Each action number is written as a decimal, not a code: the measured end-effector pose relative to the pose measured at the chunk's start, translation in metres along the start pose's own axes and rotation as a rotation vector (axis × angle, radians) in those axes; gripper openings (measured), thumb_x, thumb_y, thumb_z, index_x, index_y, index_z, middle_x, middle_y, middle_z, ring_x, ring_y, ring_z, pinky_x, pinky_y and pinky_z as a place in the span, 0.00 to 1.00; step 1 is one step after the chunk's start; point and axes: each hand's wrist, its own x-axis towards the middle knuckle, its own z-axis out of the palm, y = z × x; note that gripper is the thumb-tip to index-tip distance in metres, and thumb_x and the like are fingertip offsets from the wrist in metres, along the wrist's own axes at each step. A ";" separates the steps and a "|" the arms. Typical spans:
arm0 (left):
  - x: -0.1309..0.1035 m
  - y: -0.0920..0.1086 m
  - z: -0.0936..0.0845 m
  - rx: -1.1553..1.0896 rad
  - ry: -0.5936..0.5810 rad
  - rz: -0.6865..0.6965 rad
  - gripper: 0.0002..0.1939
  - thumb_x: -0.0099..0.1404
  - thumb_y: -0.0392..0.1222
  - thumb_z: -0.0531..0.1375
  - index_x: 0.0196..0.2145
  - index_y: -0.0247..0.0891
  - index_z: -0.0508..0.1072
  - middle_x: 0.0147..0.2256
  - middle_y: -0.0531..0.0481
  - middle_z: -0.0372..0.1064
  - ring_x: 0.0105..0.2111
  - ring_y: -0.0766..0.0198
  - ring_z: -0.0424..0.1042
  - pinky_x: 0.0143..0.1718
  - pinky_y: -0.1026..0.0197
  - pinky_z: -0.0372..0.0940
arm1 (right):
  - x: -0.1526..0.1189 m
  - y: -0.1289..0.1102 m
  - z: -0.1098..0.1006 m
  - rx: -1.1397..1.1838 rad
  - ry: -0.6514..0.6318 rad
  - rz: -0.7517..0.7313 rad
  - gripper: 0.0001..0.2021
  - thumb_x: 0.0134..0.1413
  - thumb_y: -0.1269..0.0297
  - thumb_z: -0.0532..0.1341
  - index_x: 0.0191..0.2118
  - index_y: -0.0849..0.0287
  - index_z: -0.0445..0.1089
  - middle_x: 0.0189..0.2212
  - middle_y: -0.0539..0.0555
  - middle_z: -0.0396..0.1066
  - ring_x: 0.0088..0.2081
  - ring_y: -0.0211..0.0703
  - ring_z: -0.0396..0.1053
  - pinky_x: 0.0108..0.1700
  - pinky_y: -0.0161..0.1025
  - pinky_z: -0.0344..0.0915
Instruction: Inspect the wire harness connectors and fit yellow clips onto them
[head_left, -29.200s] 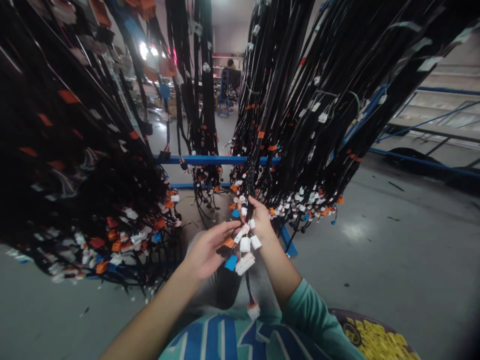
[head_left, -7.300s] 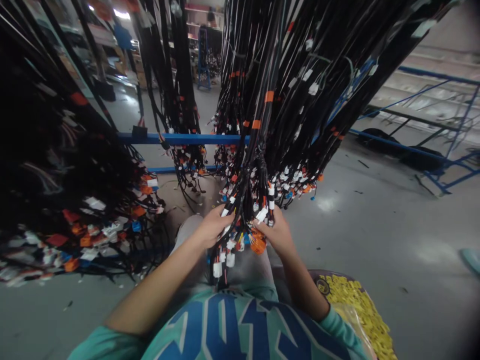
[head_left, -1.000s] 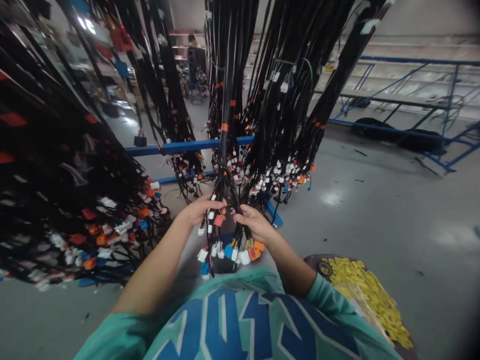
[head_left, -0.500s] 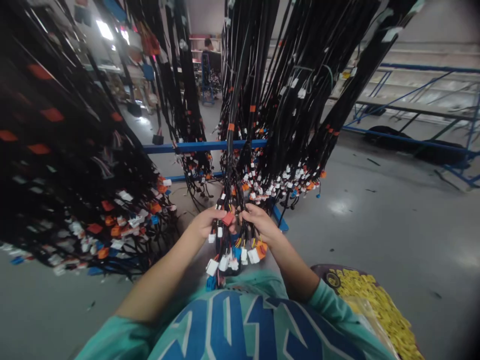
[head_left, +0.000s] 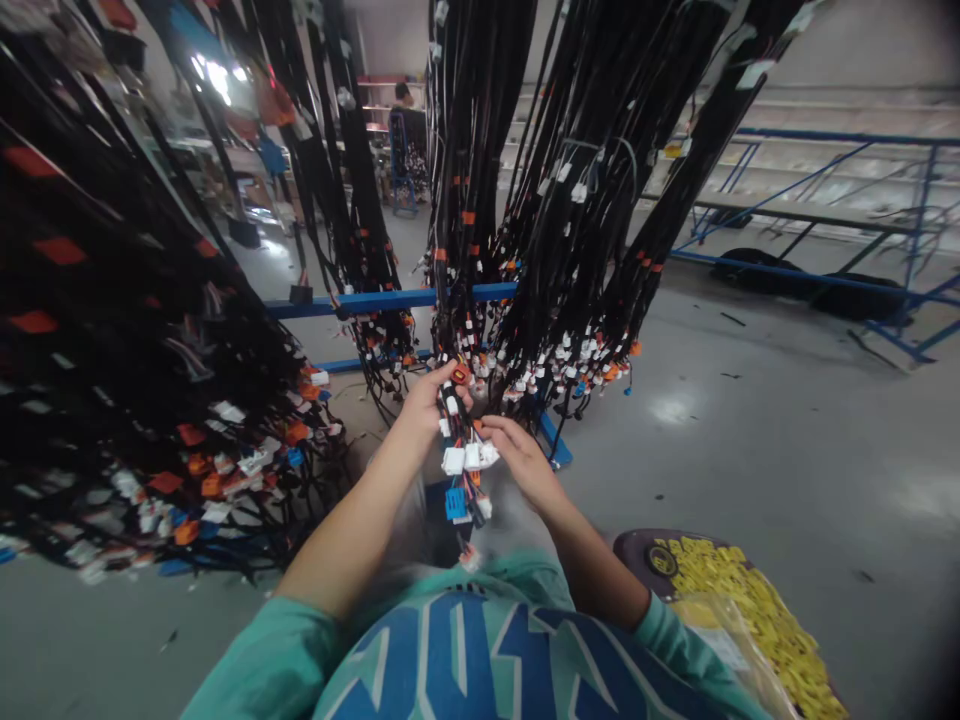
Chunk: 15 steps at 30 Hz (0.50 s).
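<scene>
My left hand (head_left: 429,405) is closed around a bundle of black wires, the lower end of a hanging wiring harness (head_left: 453,405). A red connector (head_left: 460,373) sits at its thumb and fingertips. White connectors (head_left: 472,457), a blue connector (head_left: 455,503) and a few orange ones dangle from the bundle below that hand. On the bundle's right side, the fingertips of my right hand (head_left: 521,460) are closed at a small orange connector (head_left: 478,427), partly hidden by the fingers.
Thick bunches of black harnesses (head_left: 585,220) hang ahead and at left, before a blue rack bar (head_left: 397,299). A container of yellow parts (head_left: 750,600) with a plastic bag stands at lower right. Farther off are a blue-framed bench (head_left: 810,215) and a seated person (head_left: 405,110).
My left hand has risen with the red connector, which is turned to another side. The loose ends have gathered into one bundle below it. My right hand has dropped slightly; the view has shifted right.
</scene>
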 end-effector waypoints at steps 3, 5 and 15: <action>0.013 0.004 0.007 -0.068 0.024 0.049 0.16 0.65 0.37 0.50 0.21 0.32 0.64 0.14 0.53 0.61 0.10 0.72 0.60 0.13 0.69 0.61 | -0.008 -0.005 0.004 0.373 -0.134 0.178 0.19 0.47 0.49 0.59 0.42 0.54 0.67 0.35 0.52 0.70 0.33 0.40 0.68 0.35 0.38 0.65; 0.018 0.005 0.011 -0.081 0.023 0.058 0.15 0.65 0.37 0.50 0.21 0.32 0.63 0.15 0.54 0.61 0.10 0.73 0.60 0.14 0.69 0.61 | -0.010 -0.011 0.006 0.504 -0.159 0.224 0.21 0.44 0.48 0.62 0.42 0.55 0.67 0.33 0.51 0.71 0.30 0.39 0.68 0.32 0.36 0.64; 0.037 0.007 0.021 -0.138 0.011 0.054 0.15 0.65 0.37 0.50 0.21 0.32 0.63 0.15 0.54 0.60 0.11 0.74 0.60 0.15 0.70 0.61 | -0.009 -0.041 -0.001 0.586 -0.112 0.208 0.23 0.42 0.52 0.65 0.45 0.56 0.69 0.33 0.51 0.72 0.29 0.36 0.66 0.29 0.32 0.63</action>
